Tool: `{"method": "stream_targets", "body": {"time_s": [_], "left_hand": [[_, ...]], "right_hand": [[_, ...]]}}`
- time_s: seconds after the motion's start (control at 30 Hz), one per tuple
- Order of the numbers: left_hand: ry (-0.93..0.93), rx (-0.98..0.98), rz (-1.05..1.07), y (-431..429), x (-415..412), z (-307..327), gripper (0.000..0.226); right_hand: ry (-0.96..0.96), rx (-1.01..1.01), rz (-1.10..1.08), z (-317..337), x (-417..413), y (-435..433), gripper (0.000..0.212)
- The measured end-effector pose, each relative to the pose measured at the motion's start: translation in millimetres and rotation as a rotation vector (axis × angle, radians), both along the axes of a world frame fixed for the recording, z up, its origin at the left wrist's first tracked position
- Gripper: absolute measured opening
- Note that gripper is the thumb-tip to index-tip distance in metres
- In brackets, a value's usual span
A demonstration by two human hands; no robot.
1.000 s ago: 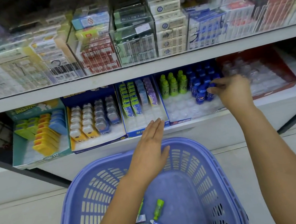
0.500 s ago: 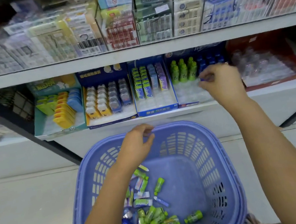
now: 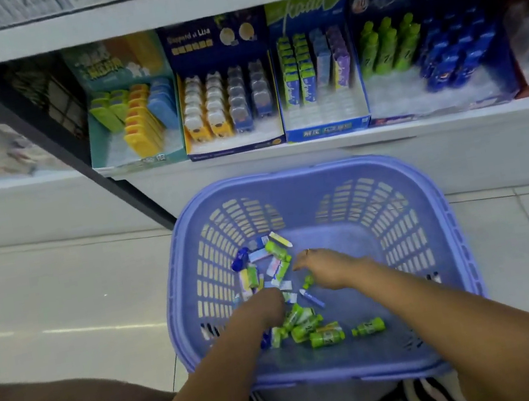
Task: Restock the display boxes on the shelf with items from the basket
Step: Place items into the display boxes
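Both hands have dropped from where they were a moment ago: the right hand point(image 3: 329, 268) has left the bottle display box point(image 3: 432, 112) on the shelf point(image 3: 249, 159) and now sits low inside the purple basket point(image 3: 321, 172), beside the left hand point(image 3: 266, 309), and the view has tilted down with them. The left hand's fingers point down into the loose stock point(image 3: 277, 267) and are hidden by the back of the hand, so it cannot be told whether they grip anything. The right hand's fingers curl loosely over a small green bottle point(image 3: 308, 280); whether they hold it cannot be told either. The stock lies on the basket floor: flat packets jumbled with green bottles point(image 3: 326, 338) lying on their sides. On the shelf, the bottle box has bare tray at its front, as does the blue packet box point(image 3: 328, 129) next to it.

Likely risks: because packets and bottles are mixed together, a blind scoop could bring up the wrong kind and put it in the wrong box. The round bottles may roll out of a loose grasp. Pushing new bottles in could topple the upright rows already standing there
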State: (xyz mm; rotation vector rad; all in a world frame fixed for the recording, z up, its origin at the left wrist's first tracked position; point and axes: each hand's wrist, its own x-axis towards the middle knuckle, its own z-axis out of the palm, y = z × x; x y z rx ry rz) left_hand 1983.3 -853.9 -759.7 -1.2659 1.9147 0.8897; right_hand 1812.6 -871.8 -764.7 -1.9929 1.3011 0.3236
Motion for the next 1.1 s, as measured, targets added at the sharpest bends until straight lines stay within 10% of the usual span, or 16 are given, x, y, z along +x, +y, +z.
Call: {"method": "stream_targets", "body": {"time_s": [0.27,0.5,0.63,0.9,1.1], "left_hand": [[-0.015,-0.027,-0.03,7,-4,-25,0.03],[-0.015,-0.011,-0.074,5,-5,-35,0.036],[0.038,0.093,0.208,-2,-8,-28,0.042],[0.715,0.333,1.285,-44,-33,33,0.015],[1.251,0.4,1.368,-61,-51,97,0.015]], "right_hand": [[0.156,0.01,-0.014,-45,-13,10,0.021],[0.082,0.079,-0.181,-48,-16,2,0.033],[-0.095,0.376,-0.338,-24,-27,-18,0.026],[-0.727,0.588,-0.598,62,-46,-50,0.014],[-0.942,0.371,-0.659,113,-64,-54,0.026]]}}
